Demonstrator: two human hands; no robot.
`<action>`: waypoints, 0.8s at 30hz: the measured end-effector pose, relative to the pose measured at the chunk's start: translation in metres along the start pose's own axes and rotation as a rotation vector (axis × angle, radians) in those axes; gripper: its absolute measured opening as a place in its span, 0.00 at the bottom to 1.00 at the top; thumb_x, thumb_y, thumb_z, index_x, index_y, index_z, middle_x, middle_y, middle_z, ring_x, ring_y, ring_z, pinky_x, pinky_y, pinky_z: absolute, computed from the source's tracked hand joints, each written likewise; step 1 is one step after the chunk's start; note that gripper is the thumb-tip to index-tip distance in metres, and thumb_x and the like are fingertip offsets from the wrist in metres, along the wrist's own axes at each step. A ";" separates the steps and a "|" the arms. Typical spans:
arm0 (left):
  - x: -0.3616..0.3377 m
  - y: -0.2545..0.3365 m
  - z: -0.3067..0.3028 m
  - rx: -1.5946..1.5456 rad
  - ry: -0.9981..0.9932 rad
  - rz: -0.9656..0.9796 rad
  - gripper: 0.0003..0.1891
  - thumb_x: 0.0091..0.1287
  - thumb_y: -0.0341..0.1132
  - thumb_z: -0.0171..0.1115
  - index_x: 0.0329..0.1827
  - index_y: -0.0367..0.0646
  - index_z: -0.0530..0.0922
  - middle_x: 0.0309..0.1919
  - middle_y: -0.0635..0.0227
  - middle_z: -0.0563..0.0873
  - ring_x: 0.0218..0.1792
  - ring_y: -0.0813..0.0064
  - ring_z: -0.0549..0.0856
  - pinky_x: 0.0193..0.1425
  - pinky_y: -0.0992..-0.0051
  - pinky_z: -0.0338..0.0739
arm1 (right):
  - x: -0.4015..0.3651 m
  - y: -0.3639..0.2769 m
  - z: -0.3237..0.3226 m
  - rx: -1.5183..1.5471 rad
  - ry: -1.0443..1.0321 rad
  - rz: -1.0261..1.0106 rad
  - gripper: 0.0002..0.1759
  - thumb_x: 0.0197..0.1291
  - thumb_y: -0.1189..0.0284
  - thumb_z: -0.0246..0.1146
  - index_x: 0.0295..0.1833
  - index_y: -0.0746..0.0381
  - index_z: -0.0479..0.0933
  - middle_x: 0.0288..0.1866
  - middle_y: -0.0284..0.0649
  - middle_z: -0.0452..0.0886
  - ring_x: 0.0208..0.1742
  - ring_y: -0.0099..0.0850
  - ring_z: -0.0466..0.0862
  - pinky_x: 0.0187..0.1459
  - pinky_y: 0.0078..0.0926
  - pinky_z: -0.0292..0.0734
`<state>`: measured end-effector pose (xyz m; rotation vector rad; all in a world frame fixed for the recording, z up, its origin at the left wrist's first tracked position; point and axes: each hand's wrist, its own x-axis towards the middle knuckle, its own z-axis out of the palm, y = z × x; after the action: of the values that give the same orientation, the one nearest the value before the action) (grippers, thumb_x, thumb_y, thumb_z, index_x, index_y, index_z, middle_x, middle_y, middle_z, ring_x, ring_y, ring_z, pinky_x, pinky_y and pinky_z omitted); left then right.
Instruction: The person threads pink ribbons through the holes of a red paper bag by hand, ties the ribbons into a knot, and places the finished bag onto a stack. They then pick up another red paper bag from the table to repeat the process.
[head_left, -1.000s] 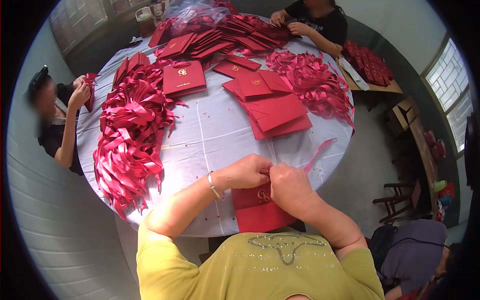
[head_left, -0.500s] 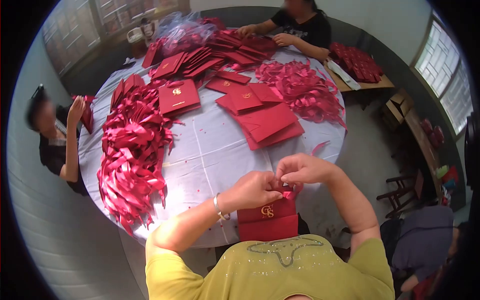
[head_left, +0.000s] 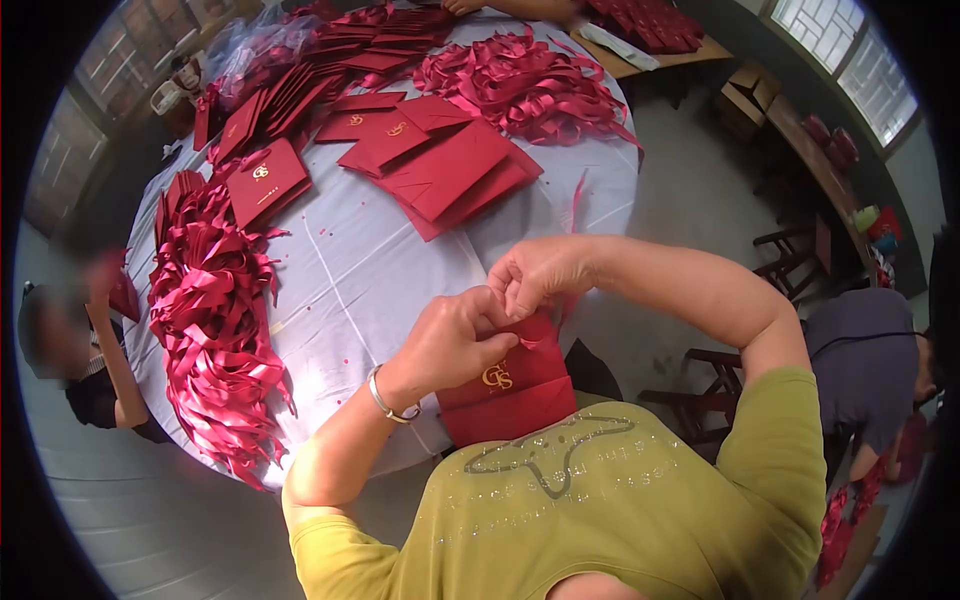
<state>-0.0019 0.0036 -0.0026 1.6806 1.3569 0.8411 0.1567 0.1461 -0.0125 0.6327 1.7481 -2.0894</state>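
A red paper bag (head_left: 510, 397) with a gold monogram leans against the table edge in front of my chest. My left hand (head_left: 450, 338) is closed at the bag's top edge, its thumb over the front. Close beside it my right hand (head_left: 535, 275) pinches a red ribbon; the fingertips of both hands meet there, and the exact grip is partly hidden. A loose strip of ribbon (head_left: 578, 200) stands up beyond my right wrist, and more hangs by the bag's right side.
Flat red bags (head_left: 450, 175) lie mid-table. Ribbon heaps (head_left: 520, 85) spread at the back right, with more ribbon-tied bags (head_left: 215, 330) at left. One person (head_left: 75, 350) sits at left holding a red item; another bends over (head_left: 860, 350) at right. Stools (head_left: 790, 265) stand right.
The view has shifted right and down, so the table contents sit further left and higher. My hands stay together at the bag's top, and my right elbow is raised further out.
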 end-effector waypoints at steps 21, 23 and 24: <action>0.008 -0.010 0.015 -0.103 -0.115 -0.147 0.09 0.61 0.28 0.68 0.33 0.39 0.74 0.15 0.83 0.71 0.19 0.93 0.65 0.21 0.81 0.59 | 0.017 0.022 -0.013 -0.111 0.929 -0.624 0.06 0.59 0.76 0.67 0.39 0.66 0.78 0.33 0.34 0.84 0.33 0.18 0.81 0.36 0.18 0.78; 0.008 -0.012 0.016 -0.114 -0.105 -0.148 0.09 0.61 0.28 0.68 0.33 0.39 0.74 0.15 0.83 0.71 0.20 0.93 0.66 0.22 0.81 0.60 | 0.002 0.017 -0.007 -0.271 0.962 -0.599 0.09 0.60 0.73 0.67 0.42 0.66 0.78 0.34 0.34 0.84 0.34 0.19 0.81 0.36 0.19 0.77; 0.008 -0.014 0.017 -0.133 -0.095 -0.154 0.08 0.61 0.28 0.68 0.34 0.39 0.75 0.15 0.83 0.71 0.20 0.93 0.66 0.22 0.81 0.60 | -0.010 0.014 -0.001 -0.431 0.987 -0.564 0.12 0.60 0.71 0.68 0.46 0.66 0.79 0.34 0.35 0.84 0.35 0.19 0.81 0.36 0.21 0.76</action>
<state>0.0085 0.0097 -0.0229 1.4754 1.3174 0.7374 0.1722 0.1448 -0.0188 1.2770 3.1032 -1.6497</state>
